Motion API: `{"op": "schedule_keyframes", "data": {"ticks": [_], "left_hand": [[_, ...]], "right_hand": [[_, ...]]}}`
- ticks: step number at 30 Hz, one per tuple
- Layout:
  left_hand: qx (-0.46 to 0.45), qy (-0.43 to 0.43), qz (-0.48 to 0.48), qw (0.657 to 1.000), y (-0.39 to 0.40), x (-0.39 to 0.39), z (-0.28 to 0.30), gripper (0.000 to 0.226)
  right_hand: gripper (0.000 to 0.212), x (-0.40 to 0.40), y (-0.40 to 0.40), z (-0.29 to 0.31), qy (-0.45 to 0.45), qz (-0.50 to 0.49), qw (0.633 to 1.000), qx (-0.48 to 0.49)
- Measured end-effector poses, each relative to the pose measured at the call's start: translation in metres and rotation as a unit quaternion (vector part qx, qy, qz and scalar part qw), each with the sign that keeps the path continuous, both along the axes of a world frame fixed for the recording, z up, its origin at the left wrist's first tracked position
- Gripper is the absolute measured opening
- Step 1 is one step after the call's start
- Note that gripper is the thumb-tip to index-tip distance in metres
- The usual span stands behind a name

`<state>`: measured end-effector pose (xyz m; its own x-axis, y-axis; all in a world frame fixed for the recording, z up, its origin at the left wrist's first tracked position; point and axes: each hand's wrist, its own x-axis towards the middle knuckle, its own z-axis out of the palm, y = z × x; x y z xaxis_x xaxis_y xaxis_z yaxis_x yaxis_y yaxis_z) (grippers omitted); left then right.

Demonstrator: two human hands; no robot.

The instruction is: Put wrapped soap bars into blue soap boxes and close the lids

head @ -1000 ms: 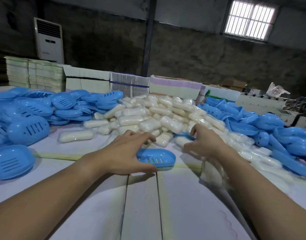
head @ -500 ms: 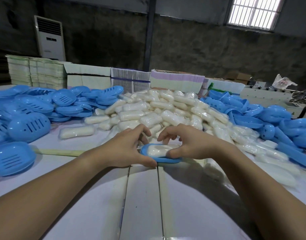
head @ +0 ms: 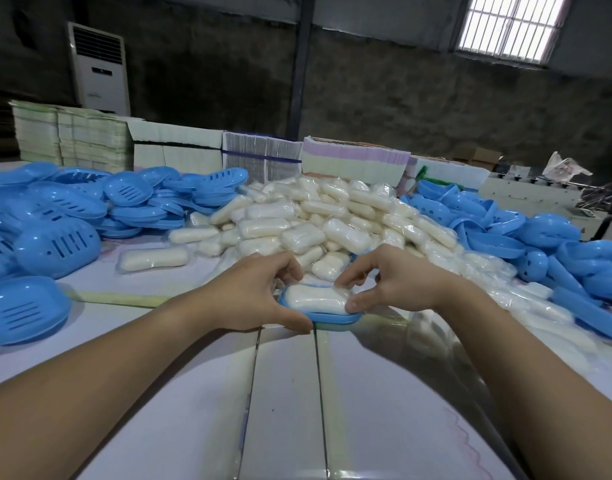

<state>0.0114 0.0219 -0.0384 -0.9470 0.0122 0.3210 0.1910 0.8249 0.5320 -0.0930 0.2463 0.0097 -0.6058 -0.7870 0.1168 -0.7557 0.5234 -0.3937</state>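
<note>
Lying in the open blue soap box base, the wrapped soap bar is keeping its long axis across my view, from left to right, with its flat face up. The base is sitting on the white table, just in front of the big pile of wrapped soap bars; its long axis is running the same way as the bar. I am seeing my left hand curled around the left end of the base, thumb on the near rim. My right hand is half closed, its fingertips pressing the right end of the bar. Loose blue lids and bases are lying in heaps at the left, and more blue box parts at the right.
</note>
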Motion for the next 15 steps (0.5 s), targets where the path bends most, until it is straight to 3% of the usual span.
{"op": "schedule_keyframes", "data": {"ticks": [3,8,15], "left_hand": [[0.0,0.002,-0.001,1.0,-0.001,0.0,0.001,0.056],[-0.004,-0.014,0.001,1.0,-0.001,0.0,0.001,0.057],[0.0,-0.01,0.009,1.0,-0.001,0.0,0.001,0.055]], "right_hand": [[0.031,0.0,-0.002,-0.002,0.009,0.008,1.0,-0.012],[0.034,-0.007,0.013,0.005,-0.068,0.017,0.997,-0.007],[0.032,-0.013,0.005,-0.008,-0.069,0.028,0.996,-0.046]]}}
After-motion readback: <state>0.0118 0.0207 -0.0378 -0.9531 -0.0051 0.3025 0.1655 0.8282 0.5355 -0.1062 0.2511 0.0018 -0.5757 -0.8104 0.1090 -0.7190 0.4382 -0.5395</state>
